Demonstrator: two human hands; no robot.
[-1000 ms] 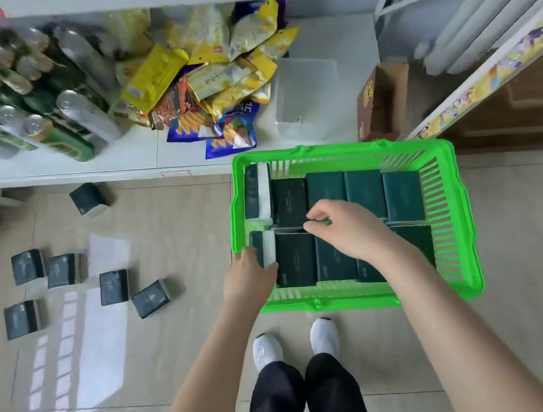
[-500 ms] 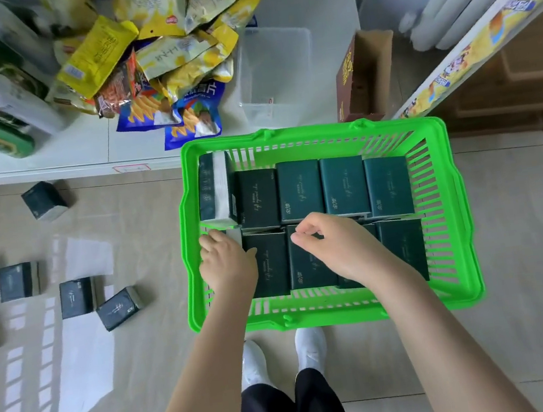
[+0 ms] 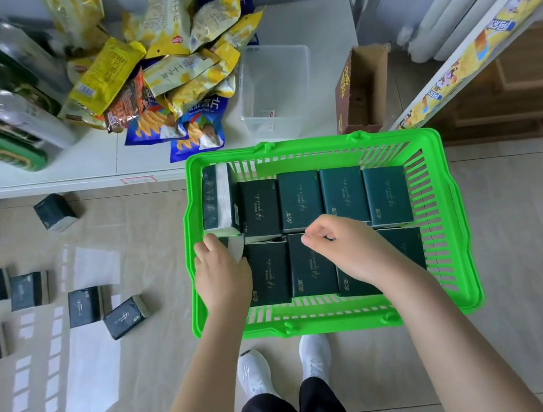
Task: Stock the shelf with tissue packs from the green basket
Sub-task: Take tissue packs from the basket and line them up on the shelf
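Over the last second the left hand (image 3: 222, 278) has come off the rim of the green basket (image 3: 454, 216) and gone in over the corner pack (image 3: 236, 248) at the near left, fingers curled round its white edge. The right hand (image 3: 344, 248) hangs over the seam between the two rows of tissue packs (image 3: 300, 200), thumb and forefinger nipped together; I can't tell if they've caught any wrapper. No pack is lifted, all lie in the basket and the shelf (image 3: 91, 160) has none, so I read this as the pick just starting.
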